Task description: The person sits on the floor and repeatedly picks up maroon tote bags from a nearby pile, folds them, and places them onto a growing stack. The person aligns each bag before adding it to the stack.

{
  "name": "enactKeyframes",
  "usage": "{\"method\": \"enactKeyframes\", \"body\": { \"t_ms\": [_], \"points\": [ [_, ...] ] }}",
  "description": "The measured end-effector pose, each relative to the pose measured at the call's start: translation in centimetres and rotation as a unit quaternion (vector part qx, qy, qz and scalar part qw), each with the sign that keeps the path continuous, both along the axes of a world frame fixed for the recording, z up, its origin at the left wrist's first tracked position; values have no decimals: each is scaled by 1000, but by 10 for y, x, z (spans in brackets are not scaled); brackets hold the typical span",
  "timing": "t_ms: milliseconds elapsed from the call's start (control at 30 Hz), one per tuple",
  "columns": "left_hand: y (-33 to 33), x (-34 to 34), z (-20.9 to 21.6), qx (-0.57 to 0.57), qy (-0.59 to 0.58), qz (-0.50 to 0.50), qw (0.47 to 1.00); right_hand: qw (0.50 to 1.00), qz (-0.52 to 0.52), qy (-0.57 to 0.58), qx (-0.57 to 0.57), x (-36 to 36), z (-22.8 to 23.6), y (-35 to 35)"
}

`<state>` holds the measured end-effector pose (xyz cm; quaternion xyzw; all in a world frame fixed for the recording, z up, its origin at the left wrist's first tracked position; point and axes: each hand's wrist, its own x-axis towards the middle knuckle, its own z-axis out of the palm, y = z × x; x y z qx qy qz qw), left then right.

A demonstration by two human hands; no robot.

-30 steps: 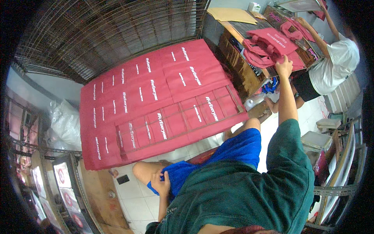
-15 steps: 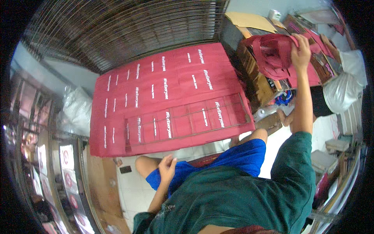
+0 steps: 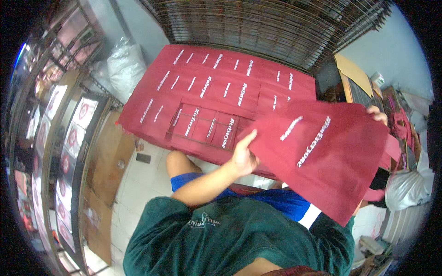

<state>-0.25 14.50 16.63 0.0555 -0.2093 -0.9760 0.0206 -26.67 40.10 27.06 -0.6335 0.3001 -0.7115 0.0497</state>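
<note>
A flat maroon cloth bag [image 3: 343, 145] with white print is held up at a slant in front of me on the right. Pinkish straps [image 3: 391, 152] stick out along its right side. My right hand [image 3: 377, 114] grips its upper right edge, with only some fingers showing. At the bag's left end is my left hand [image 3: 244, 158], thumb up against the edge and the other fingers partly hidden by the cloth. Beneath and beyond lies a table [image 3: 152, 126] covered with maroon printed cloth pieces, with a thin rectangular frame [image 3: 202, 126] on its near part.
Dark wire racks [image 3: 267, 25] stand behind the table. To the right, a wooden bench [image 3: 347, 89] carries tan card [image 3: 354, 73] and more maroon cloth. A white plastic sack [image 3: 407, 191] sits below it. Shelves with printed sheets [image 3: 71, 138] line the left.
My right hand has brought the maroon bag from the right-hand bench to in front of me. My left hand has risen from my lap to the bag's left edge. The view has turned rightward.
</note>
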Motion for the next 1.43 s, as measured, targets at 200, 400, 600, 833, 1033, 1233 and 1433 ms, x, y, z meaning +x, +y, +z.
{"method": "enactKeyframes", "body": {
  "t_ms": [200,400,600,833,1033,1233,1433],
  "points": [
    [-39,-20,57,3,126,55,991,943,-64,-325,42,122,-71,-4],
    [-69,-21,35,-234,-3,89,968,814,118,-542,169,198,-98,-39],
    [-131,-36,47,-347,35,204,915,759,-137,-607,190,155,-135,-96],
    [-208,79,15,-311,-140,330,880,714,-14,-658,238,150,-155,-157],
    [-260,129,-145,-425,-366,434,705,650,-32,-638,411,155,-222,-199],
    [-262,136,-203,-464,-448,458,612,651,-89,-609,445,168,-240,-200],
    [-266,139,-200,-464,-430,483,605,689,-99,-558,452,177,-234,-190]
  ]
}}
